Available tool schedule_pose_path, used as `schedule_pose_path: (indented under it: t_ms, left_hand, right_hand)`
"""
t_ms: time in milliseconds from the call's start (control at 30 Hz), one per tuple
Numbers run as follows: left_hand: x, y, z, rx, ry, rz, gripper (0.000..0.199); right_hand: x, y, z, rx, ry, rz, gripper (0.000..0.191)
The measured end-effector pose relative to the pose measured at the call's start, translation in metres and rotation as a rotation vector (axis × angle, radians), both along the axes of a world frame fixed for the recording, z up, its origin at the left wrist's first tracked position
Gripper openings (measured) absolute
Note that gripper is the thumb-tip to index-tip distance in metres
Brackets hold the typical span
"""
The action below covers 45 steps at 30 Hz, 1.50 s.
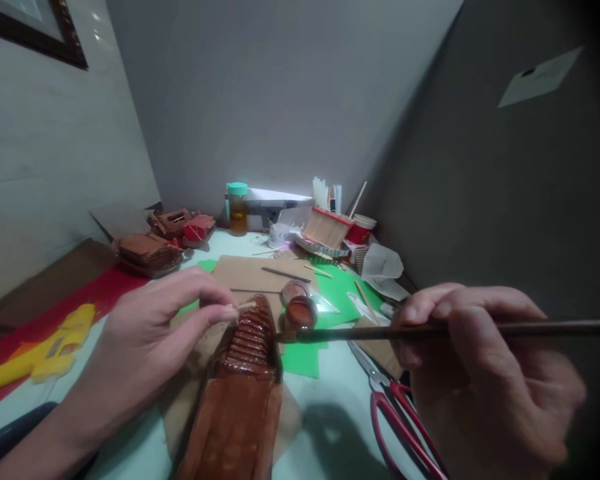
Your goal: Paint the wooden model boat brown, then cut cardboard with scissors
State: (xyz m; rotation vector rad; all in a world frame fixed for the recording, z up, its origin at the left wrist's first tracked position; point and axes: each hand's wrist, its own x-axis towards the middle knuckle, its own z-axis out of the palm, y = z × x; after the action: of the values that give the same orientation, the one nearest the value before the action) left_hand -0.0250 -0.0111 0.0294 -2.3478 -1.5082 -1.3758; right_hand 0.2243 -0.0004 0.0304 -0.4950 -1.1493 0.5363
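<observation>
A long brown model (235, 420) with a ridged, glossy, wet-looking far end lies in front of me, pointing away. My left hand (165, 333) is closed, thumb and forefinger pinching a short pale wooden stick (247, 307) at the model's far tip. My right hand (485, 373) is wrapped round a paintbrush (350, 335) with a dark handle, held level. Its brown tip meets or nearly meets the right edge of the ridged part; I cannot tell if they touch. Just beyond the brush stands a small open pot of brown paint (301, 311), its lid (295, 291) behind it.
Red-handled scissors (380, 387) lie below my right hand. A yellow glue gun (45, 350) is at the left. Brown models (147, 250) sit at the back left. Farther back are a green-lidded jar (238, 210), a wooden box (327, 230) and a red cup (361, 229).
</observation>
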Motion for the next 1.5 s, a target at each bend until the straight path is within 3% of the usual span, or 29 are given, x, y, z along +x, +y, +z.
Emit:
schedule_pose_path:
  t_ms: [300,433,967,1500]
  left_hand:
    - [-0.001,0.005,-0.005,-0.036,-0.097,-0.019,0.011]
    - [-0.003,0.006,-0.007,-0.086,-0.157,0.009,0.012]
    - [0.000,0.004,-0.014,-0.144,-0.255,-0.020,0.011]
    - [-0.003,0.005,-0.015,-0.214,-0.304,0.018,0.011]
  right_hand:
    - [0.003,-0.009,-0.010,0.154,-0.440,0.014,0.009]
    - [-0.001,-0.009,-0.013,0.136,-0.544,-0.045,0.014]
    - [-0.001,-0.011,-0.009,0.166,-0.677,-0.003,0.016]
    - [-0.004,-0.006,-0.014,0.180,-0.460,-0.138,0.016]
